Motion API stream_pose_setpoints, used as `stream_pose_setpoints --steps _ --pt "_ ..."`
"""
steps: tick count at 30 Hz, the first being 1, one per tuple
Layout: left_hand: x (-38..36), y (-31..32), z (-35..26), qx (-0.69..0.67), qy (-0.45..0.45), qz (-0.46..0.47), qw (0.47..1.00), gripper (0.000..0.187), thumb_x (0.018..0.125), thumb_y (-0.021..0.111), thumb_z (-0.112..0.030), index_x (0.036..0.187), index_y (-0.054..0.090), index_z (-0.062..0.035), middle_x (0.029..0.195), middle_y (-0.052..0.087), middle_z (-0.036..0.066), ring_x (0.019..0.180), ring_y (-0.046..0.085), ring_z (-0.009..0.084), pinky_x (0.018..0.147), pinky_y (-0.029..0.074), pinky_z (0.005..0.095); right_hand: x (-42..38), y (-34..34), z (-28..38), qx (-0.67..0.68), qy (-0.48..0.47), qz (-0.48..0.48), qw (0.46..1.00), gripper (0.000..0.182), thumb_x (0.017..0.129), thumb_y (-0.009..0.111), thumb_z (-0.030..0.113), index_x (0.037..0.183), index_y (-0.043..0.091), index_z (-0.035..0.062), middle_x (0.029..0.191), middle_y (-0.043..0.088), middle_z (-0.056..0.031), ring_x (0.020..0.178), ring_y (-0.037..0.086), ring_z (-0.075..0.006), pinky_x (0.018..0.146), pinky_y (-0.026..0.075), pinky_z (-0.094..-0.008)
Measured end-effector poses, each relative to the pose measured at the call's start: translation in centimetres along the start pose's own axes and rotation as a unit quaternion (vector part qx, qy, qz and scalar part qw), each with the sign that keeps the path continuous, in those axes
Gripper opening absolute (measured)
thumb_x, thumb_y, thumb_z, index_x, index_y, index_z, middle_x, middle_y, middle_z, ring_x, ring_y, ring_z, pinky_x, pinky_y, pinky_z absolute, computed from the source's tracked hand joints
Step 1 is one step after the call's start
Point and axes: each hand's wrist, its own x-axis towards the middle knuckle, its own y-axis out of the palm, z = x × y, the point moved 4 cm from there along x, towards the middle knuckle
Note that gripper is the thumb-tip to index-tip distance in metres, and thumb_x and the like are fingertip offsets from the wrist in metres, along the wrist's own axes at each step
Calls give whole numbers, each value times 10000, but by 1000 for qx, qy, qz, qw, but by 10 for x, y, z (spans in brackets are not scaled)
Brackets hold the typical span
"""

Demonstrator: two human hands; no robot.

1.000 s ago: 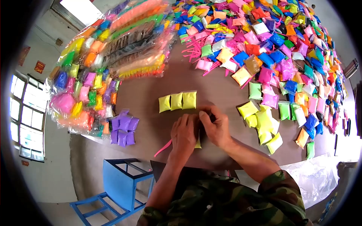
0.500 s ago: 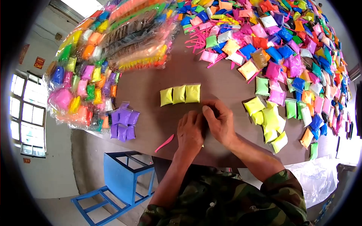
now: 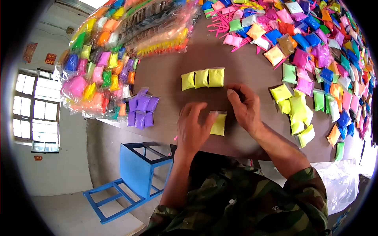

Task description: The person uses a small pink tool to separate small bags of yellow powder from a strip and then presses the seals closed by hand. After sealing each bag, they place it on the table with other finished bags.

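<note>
Three yellow packets lie side by side in a row on the brown table. Below them a single yellow packet lies flat between my hands. My left hand is at this packet's left edge, thumb and fingers apart, with nothing visible held. My right hand hovers to the right of the row, thumb near the bent fingers; whether anything is between them cannot be made out.
Purple packets lie at the left beside a bagged heap. A yellow pile sits at the right, near a large mixed-colour heap. A blue chair stands below the table's front edge.
My hands have moved apart, and the single yellow packet now shows between them. My left hand's fingers have spread. The whole view has shifted, with the table contents higher and further right.
</note>
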Motion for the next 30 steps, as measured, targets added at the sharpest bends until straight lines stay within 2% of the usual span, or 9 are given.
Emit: stream_pose_setpoints --steps 4,7,12,15,19,22,24,29,30 --pt "-37 7 -33 130 30 43 990 462 801 844 -236 1168 640 -42 1195 635 147 1069 633 359 847 549 461 -1 2 1 -3 28 15 999 207 1014 631 139 1106 685 -38 851 624 2 777 547 -58 703 473 -246" --pt "-44 19 -29 106 -19 33 994 443 792 850 -210 1170 672 -63 1236 631 142 1086 646 362 883 550 465 -1 3 -3 55 31 22 998 213 1015 626 138 1111 680 -45 838 596 19 763 526 -50 684 459 -241" --pt "-19 1 10 7 -19 -72 997 369 842 801 -108 1177 669 -29 1196 658 134 968 685 246 713 568 321 0 4 -1 51 35 23 998 208 1013 623 133 1108 680 -43 834 589 22 751 513 -42 662 440 -233" --pt "15 -16 39 21 -21 -136 990 341 863 785 -110 1171 669 -21 1200 658 141 955 677 246 725 566 325 -1 6 -3 31 22 12 999 197 1006 629 128 1095 684 -40 825 585 21 738 506 -39 645 430 -231" --pt "54 -21 51 44 -9 -160 986 298 894 755 -112 1167 671 -25 1199 656 141 957 667 247 733 566 322 -1 3 3 4 16 15 1000 189 989 648 113 1087 687 -42 837 599 3 724 517 -49 627 432 -233" --pt "62 -9 63 62 28 -163 984 279 910 740 -129 1165 681 -30 1214 659 140 1024 669 281 821 570 352 0 1 2 7 48 34 998 188 985 651 107 1085 692 -47 855 619 -12 734 543 -63 633 454 -243" --pt "62 -1 67 117 36 -144 982 281 900 762 -172 1147 709 -48 1253 656 145 1137 641 354 946 540 420 -1 2 3 6 43 28 999 187 987 651 110 1083 695 -45 853 627 -20 739 555 -71 635 463 -248" --pt "61 1 75 123 46 -138 982 274 907 765 -195 1147 729 -67 1272 662 118 1145 642 339 956 539 425 -2 5 4 -22 16 22 999 169 978 664 119 1059 714 -21 849 659 -69 730 599 -113 636 489 -278" --pt "62 1 77 117 48 -133 983 271 909 765 -201 1144 731 -69 1280 664 115 1148 644 338 959 539 426 -2 6 4 -43 4 27 999 160 963 676 121 1049 723 -5 861 671 -97 726 623 -154 639 501 -300"
